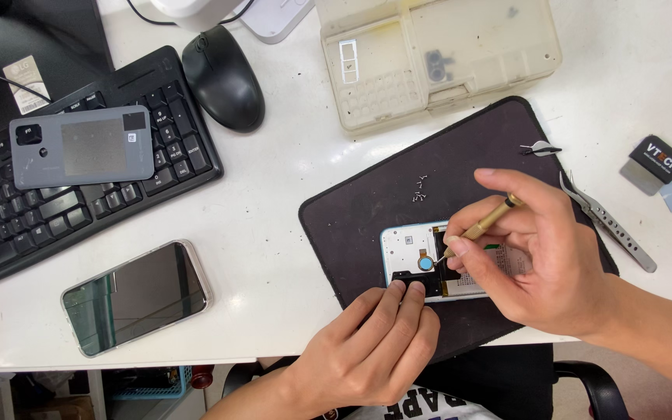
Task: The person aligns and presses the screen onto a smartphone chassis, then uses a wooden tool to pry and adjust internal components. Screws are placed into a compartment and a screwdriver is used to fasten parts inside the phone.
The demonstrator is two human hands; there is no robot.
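In the head view, a pale, translucent parts box (pixel 437 58) with shallow compartments sits at the upper centre of the frame. At the far right lies a small black wedge-shaped tool with a coloured label (pixel 657 161) on its face, and a white paper tag (pixel 25 82) rests on the dark monitor base (pixel 33 54) at the upper left. A grey phone back cover (pixel 81 147) lies flat on the black keyboard (pixel 71 183), beside a black mouse (pixel 223 78). A second phone with a clear case (pixel 135 297) lies screen up at the lower left.

On the dark work mat (pixel 429 187), right of centre, lies the opened phone (pixel 429 260), back side up with its insides exposed; its long axis runs left to right across the frame. The left hand (pixel 367 350) presses two fingertips on the phone's lower left edge, not clenched around anything. The right hand (pixel 530 257) pinches a brass-coloured screwdriver (pixel 485 224), which slants from upper right down to lower left, tip at the phone's left end. Tiny screws (pixel 420 190) lie on the mat just above; metal tweezers (pixel 608 222) lie at the mat's right edge.
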